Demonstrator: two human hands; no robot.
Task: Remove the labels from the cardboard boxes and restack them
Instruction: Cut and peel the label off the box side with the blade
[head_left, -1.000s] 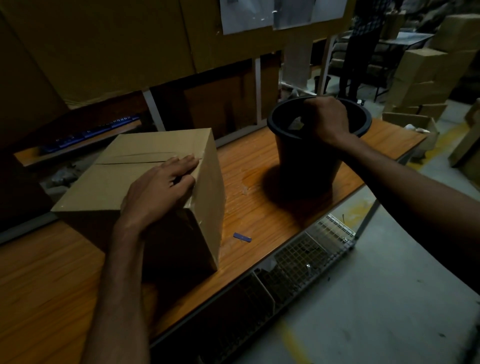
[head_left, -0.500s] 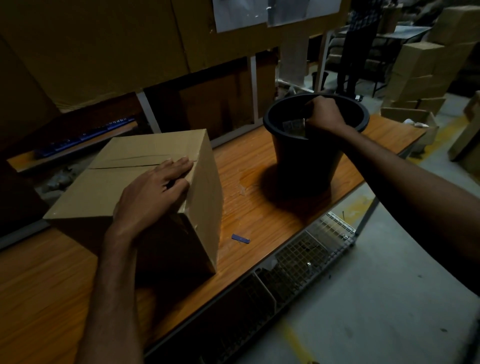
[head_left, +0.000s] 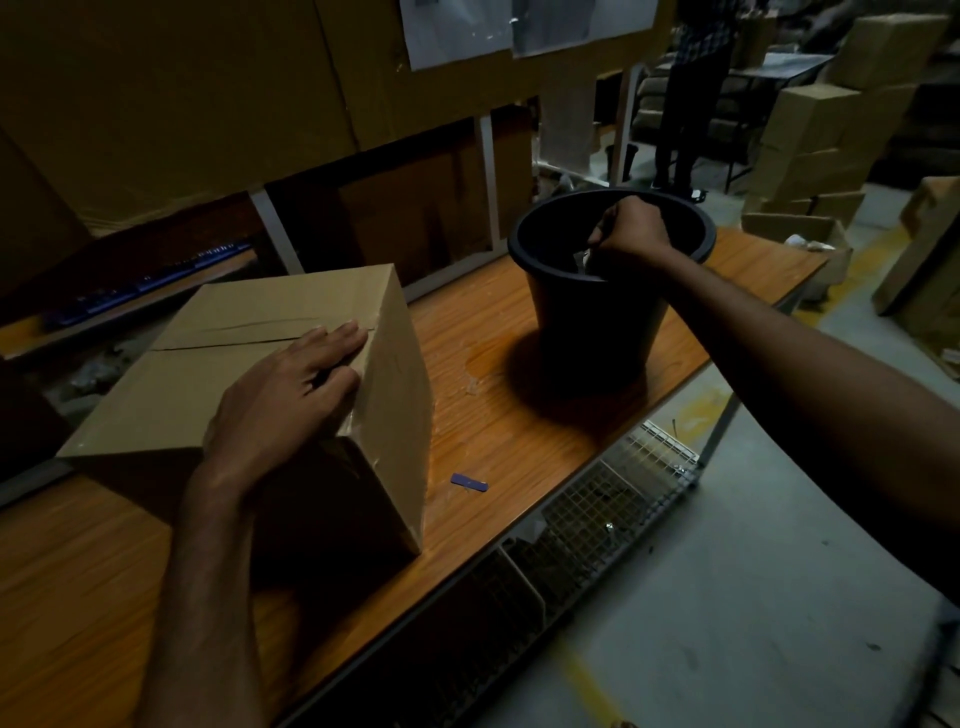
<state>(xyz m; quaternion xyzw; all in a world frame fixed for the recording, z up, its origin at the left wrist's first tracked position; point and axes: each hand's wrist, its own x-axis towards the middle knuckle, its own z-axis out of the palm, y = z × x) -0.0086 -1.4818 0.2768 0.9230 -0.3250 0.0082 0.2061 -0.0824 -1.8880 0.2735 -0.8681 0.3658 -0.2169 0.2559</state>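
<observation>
Dim storeroom with stacked cartons (head_left: 815, 130); wooden table (head_left: 519, 415) carrying a cardboard box (head_left: 249, 364), left hand (head_left: 280, 395) flat and open on its top; black bucket (head_left: 592, 312), right hand (head_left: 631, 234) closed inside on something unclear; small blue strip (head_left: 469, 482) beside the box

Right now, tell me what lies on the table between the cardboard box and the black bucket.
In the head view, only bare tabletop separates the cardboard box from the black bucket, marked by a pale stain. The small blue strip lies nearer the front edge.
</observation>
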